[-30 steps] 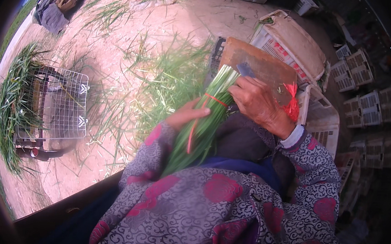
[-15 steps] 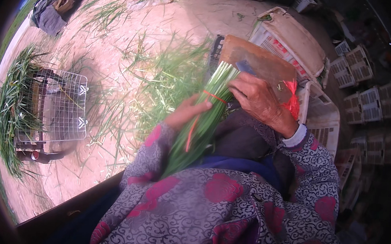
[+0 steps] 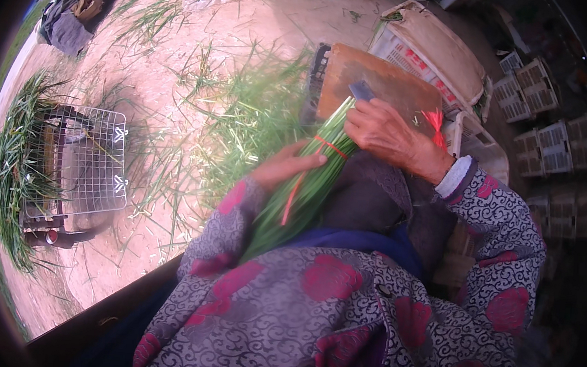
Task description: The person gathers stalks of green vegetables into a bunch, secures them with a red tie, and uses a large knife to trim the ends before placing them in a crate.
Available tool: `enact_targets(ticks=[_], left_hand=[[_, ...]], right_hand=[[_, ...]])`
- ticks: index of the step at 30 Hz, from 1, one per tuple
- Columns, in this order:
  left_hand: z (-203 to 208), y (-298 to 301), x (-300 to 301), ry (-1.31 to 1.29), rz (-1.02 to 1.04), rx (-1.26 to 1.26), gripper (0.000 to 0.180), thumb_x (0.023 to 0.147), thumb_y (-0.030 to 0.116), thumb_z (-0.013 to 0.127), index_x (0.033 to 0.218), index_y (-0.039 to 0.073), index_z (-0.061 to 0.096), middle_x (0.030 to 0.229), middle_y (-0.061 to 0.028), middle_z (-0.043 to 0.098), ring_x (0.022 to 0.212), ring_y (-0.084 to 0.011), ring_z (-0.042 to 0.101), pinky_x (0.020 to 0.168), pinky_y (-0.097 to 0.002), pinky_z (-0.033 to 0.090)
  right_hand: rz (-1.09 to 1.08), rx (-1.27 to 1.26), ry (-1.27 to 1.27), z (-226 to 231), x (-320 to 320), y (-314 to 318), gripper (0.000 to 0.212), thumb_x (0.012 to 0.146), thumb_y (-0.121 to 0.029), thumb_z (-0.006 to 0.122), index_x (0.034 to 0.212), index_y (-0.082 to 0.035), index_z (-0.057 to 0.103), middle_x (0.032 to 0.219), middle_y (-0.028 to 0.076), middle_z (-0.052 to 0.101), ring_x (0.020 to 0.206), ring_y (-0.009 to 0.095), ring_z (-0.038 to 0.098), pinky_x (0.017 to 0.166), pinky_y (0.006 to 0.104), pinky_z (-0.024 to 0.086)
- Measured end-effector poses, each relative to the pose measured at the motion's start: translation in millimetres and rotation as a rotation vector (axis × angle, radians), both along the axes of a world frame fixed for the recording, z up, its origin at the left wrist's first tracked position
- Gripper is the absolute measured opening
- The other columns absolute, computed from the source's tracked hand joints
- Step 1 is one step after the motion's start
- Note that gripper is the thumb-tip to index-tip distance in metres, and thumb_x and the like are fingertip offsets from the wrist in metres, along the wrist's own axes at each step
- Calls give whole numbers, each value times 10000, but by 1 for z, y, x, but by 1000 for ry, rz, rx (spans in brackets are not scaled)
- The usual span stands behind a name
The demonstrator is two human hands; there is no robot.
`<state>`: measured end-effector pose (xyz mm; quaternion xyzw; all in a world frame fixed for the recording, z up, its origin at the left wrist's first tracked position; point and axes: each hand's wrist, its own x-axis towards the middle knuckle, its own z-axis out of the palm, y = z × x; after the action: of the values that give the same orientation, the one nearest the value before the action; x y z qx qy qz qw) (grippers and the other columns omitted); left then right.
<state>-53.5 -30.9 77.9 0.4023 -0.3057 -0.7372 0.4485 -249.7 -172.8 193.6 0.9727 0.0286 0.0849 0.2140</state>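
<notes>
A bundle of garlic chives (image 3: 314, 163) lies slantwise over my lap, pale cut ends pointing up and away. One red tie (image 3: 330, 146) goes round it; a loose red strip (image 3: 293, 199) runs down along the leaves. My left hand (image 3: 291, 164) is closed round the bundle's left side, its thumb lying across the stalks. Up at the pale ends, my right hand (image 3: 386, 132) has its fingers curled in against the stalks, and its fingertips are partly hidden. Just beyond them a flat blue-grey piece (image 3: 361, 90) shows over the brown board (image 3: 385, 70); its kind is unclear.
Red ties (image 3: 436, 126) hang at the board's right edge. White plastic crates (image 3: 414, 55) stand behind and to the right. Loose chives (image 3: 243, 124) litter the ground ahead. At the left, a wire rack (image 3: 95, 161) stands beside a heap of chives (image 3: 19, 169). Dark cloth (image 3: 72, 18) lies far left.
My right hand has shifted slightly to the right and its forearm has swung outward. The bundle and my left hand have moved a little to the right. The view has shifted slightly.
</notes>
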Motion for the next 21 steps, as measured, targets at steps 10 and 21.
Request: enact_targets(ticks=[10, 21], left_hand=[[-13, -6, -5, 41, -12, 16, 710, 918, 261, 742, 1485, -16, 417, 1290, -117, 639, 1091, -170, 655, 951, -317, 538], [-9, -6, -2, 39, -52, -37, 775, 924, 315, 718, 1527, -16, 362, 1414, -151, 556, 1245, -214, 565, 1071, -351, 446]], right_hand=[[3, 296, -12, -2, -8, -12, 135, 742, -101, 664, 755, -66, 535, 796, 81, 581, 823, 250, 644, 644, 404, 527], [-661, 1277, -1014, 25, -33, -58, 94, 924, -88, 652, 954, -8, 612, 860, 13, 644, 682, 84, 622, 621, 282, 529]])
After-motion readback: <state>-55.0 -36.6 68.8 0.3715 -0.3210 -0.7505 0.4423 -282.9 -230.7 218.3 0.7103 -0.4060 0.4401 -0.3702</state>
